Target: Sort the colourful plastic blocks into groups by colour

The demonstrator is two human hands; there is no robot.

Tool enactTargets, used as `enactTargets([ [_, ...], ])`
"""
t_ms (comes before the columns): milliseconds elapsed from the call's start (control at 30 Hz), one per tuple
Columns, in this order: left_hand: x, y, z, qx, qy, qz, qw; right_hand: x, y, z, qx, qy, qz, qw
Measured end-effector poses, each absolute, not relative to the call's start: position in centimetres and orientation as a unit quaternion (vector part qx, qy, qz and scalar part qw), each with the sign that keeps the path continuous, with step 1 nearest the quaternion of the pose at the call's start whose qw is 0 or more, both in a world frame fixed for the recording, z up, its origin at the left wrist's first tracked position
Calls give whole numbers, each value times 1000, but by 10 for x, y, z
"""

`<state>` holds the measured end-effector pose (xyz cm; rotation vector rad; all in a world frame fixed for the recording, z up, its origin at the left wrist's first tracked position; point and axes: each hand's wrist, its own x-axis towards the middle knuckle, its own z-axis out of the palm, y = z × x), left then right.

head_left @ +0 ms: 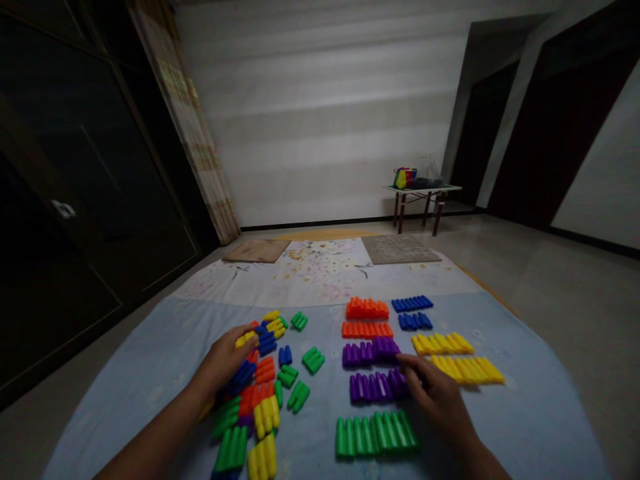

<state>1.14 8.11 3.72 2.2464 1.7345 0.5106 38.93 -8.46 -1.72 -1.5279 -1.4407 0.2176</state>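
My left hand [225, 360] reaches over a mixed pile of finger-shaped plastic blocks, its fingers closed around a yellow block [245, 339]. Blue blocks [267, 341], red-orange blocks [265, 369] and more yellow blocks [267, 416] lie around it, with several loose green blocks [313, 360] to the right of the pile. My right hand [440, 393] is closed at the right end of two purple rows, its fingertips against a purple block [397, 383]; the fingers partly hide that end. Nearer me lies a green row [375, 435].
Orange rows [367, 319], blue rows [413, 304] and yellow rows [443, 344] lie beyond and beside my right hand. A brown board [257, 251] and a greyish board [400, 249] rest at the cloth-covered table's far edge. A small table [423, 189] stands by the wall.
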Motion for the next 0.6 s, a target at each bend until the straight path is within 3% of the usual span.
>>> enactTargets([
  [267,54,150,9,726,675,88,92,389,-83,-22,-620,-600,71,501],
  [600,76,94,24,833,526,33,169,384,-85,-16,-616,-598,78,508],
])
